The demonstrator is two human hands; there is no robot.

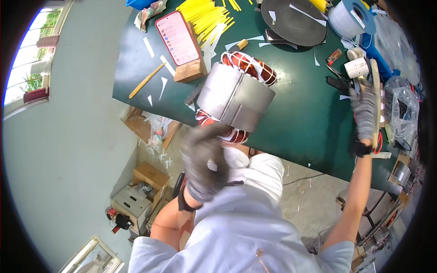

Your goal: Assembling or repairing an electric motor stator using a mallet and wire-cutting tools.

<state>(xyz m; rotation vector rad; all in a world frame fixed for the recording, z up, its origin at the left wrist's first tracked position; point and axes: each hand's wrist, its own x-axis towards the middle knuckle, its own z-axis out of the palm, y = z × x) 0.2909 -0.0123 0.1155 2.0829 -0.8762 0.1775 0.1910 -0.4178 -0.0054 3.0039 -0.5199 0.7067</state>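
Here, metal cylinder [239, 98] near left hand [204, 161], far from right hand [364, 111], hands' grip unclear.

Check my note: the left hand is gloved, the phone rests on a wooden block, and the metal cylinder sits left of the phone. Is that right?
No: the head view shows the metal cylinder sitting right of the phone. The left hand is gloved, and the phone rests on a wooden block.

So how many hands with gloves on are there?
2. The left hand, blurred, is just below the silver cylinder; the right hand is near the white roll on the green table. Neither is hidden.
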